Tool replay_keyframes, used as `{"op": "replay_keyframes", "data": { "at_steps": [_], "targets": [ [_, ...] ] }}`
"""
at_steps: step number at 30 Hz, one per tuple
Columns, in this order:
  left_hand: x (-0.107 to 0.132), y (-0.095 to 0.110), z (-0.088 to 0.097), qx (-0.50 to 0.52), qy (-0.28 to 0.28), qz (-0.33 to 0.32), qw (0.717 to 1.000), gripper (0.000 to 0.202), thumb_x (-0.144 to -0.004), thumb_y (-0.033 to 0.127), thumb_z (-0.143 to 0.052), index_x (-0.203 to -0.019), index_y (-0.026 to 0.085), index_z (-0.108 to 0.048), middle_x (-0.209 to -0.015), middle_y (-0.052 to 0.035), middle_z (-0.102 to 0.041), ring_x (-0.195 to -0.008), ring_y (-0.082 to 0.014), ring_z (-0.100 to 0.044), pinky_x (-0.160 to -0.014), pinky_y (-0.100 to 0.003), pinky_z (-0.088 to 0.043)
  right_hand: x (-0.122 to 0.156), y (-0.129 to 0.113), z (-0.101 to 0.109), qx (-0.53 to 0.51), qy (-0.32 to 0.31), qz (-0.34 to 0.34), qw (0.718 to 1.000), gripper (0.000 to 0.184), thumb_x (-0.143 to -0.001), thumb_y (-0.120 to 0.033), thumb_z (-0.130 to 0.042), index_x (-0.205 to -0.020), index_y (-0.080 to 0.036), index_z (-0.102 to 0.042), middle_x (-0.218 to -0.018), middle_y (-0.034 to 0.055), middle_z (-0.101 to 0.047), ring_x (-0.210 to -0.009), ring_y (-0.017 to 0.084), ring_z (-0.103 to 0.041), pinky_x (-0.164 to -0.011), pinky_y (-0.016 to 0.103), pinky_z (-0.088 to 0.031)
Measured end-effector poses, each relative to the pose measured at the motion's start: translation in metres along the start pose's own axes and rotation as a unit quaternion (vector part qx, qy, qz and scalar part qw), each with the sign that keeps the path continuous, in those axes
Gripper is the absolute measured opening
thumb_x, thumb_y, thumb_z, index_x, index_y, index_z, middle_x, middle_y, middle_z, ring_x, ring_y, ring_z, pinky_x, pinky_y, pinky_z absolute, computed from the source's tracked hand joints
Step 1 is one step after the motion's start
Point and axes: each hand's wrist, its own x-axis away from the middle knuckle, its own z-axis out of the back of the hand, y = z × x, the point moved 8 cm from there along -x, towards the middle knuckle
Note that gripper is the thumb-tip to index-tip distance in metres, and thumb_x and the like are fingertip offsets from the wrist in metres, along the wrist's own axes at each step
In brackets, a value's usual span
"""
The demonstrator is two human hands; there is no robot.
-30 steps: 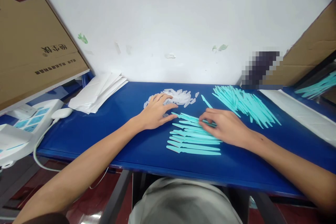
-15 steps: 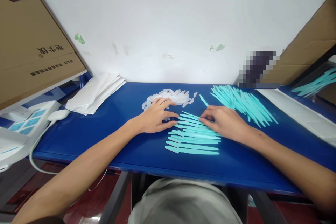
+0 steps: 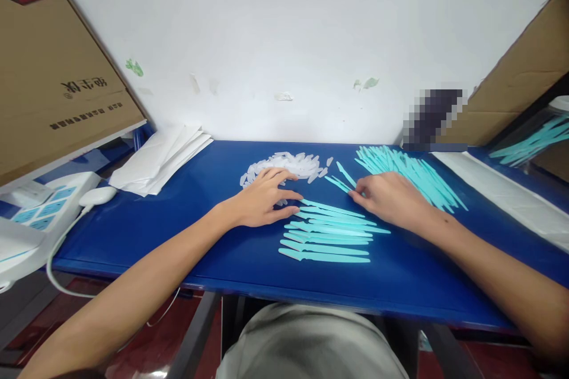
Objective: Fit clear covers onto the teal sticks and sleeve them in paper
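Observation:
Several turquoise eyebrow razors (image 3: pixel 333 254) lie side by side on the blue table, their heads toward the left. My left hand (image 3: pixel 267 196) has its fingers apart, with the index finger and thumb at the heads of the upper razors in this row. Pinched in my right hand (image 3: pixel 384 196) is a turquoise eyebrow razor (image 3: pixel 336 183), its head pointing up and left. Just above it, another razor (image 3: pixel 345 173) has its lower end close to my right fingers; I cannot tell whether they hold it too. Behind my left hand is a pile of translucent white blade caps (image 3: pixel 304 166).
A heap of turquoise razors (image 3: pixel 413 174) covers the back right. White paper sheets (image 3: pixel 162 157) lie at the back left, near a power strip (image 3: pixel 73 198) with a white plug and cable. Cardboard boxes (image 3: pixel 66 65) flank the table, and a white wall (image 3: pixel 267 41) closes the back.
My right hand has moved slightly right and away from the row, taking a razor from its upper end. Some remaining razors have shifted. My left hand stays nearly still.

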Motion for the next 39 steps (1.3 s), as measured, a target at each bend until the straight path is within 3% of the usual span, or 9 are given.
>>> {"op": "replay_keyframes", "data": {
  "at_steps": [4, 8, 17, 22, 26, 28, 34, 39],
  "targets": [
    [0.0, 0.0, -0.001, -0.003, -0.002, -0.002, 1.0, 0.041, -0.103, 0.052, -0.048, -0.127, 0.028, -0.072, -0.145, -0.012, -0.053, -0.137, -0.0351, -0.043, -0.114, -0.056, -0.034, -0.009, 0.007, 0.0, 0.014, 0.026, -0.015, 0.999, 0.043, -0.099, -0.042, -0.044, -0.073, -0.02, -0.07, -0.064, 0.0056, -0.068, -0.065, 0.023, -0.06, -0.084, 0.045, -0.033],
    [0.0, -0.001, -0.002, -0.008, -0.008, 0.0, 1.0, 0.043, -0.104, 0.053, -0.046, -0.128, 0.028, -0.071, -0.144, -0.012, -0.052, -0.137, -0.0341, -0.043, -0.114, -0.055, -0.034, -0.019, 0.009, -0.003, 0.002, 0.027, -0.043, 0.999, 0.044, -0.1, -0.042, -0.041, -0.078, -0.019, -0.071, -0.056, 0.0039, -0.062, -0.058, 0.022, -0.056, -0.088, 0.046, -0.033],
    [0.0, -0.002, 0.001, 0.002, 0.001, -0.005, 1.0, 0.042, -0.106, 0.049, -0.044, -0.132, 0.027, -0.068, -0.143, -0.0123, -0.053, -0.135, -0.0317, -0.045, -0.114, -0.052, -0.035, -0.019, 0.046, 0.005, 0.06, 0.033, -0.127, 0.99, 0.041, -0.097, -0.038, -0.043, -0.078, -0.015, -0.071, -0.069, 0.0157, -0.07, -0.069, 0.03, -0.064, -0.067, 0.038, -0.034],
    [0.0, -0.002, 0.0, -0.009, 0.003, -0.008, 1.0, 0.04, -0.106, 0.047, -0.045, -0.13, 0.025, -0.068, -0.143, -0.0135, -0.053, -0.136, -0.0323, -0.045, -0.113, -0.053, -0.036, -0.002, 0.012, 0.02, -0.076, 0.094, -0.041, 0.992, 0.038, -0.094, -0.046, -0.049, -0.076, -0.021, -0.071, -0.07, 0.0055, -0.07, -0.063, 0.021, -0.061, -0.057, 0.032, -0.033],
    [0.001, -0.001, -0.003, -0.01, -0.007, -0.015, 1.0, 0.038, -0.105, 0.044, -0.047, -0.132, 0.026, -0.068, -0.144, -0.0138, -0.051, -0.137, -0.0333, -0.044, -0.113, -0.054, -0.036, 0.011, -0.01, 0.023, -0.162, 0.116, -0.041, 0.979, 0.035, -0.08, -0.056, -0.065, -0.075, -0.022, -0.071, -0.062, 0.0007, -0.065, -0.056, 0.017, -0.058, -0.054, 0.03, -0.032],
    [0.001, 0.0, -0.006, -0.006, -0.018, -0.02, 1.0, 0.039, -0.105, 0.042, -0.046, -0.135, 0.027, -0.066, -0.146, -0.0136, -0.05, -0.138, -0.0334, -0.042, -0.113, -0.055, -0.036, 0.013, -0.016, 0.023, -0.187, 0.117, -0.012, 0.975, 0.035, -0.081, -0.054, -0.064, -0.076, -0.02, -0.07, -0.062, 0.0009, -0.064, -0.055, 0.017, -0.056, -0.055, 0.03, -0.034],
    [0.002, 0.004, -0.013, 0.013, -0.043, -0.029, 0.999, 0.045, -0.106, 0.044, -0.043, -0.147, 0.03, -0.055, -0.154, -0.0133, -0.042, -0.141, -0.0355, -0.038, -0.115, -0.06, -0.032, 0.012, -0.037, 0.008, -0.19, 0.01, 0.168, 0.967, 0.027, -0.094, -0.041, -0.055, -0.096, -0.021, -0.072, -0.081, 0.0038, -0.066, -0.066, 0.016, -0.057, -0.061, 0.029, -0.039],
    [0.003, 0.004, -0.011, 0.014, -0.039, -0.028, 0.999, 0.045, -0.106, 0.044, -0.044, -0.148, 0.03, -0.053, -0.156, -0.0132, -0.041, -0.143, -0.035, -0.035, -0.115, -0.06, -0.032, 0.012, -0.041, 0.001, -0.209, -0.011, 0.185, 0.96, 0.028, -0.096, -0.045, -0.055, -0.099, -0.021, -0.069, -0.079, 0.0027, -0.062, -0.066, 0.015, -0.054, -0.06, 0.029, -0.039]
  ]
}}
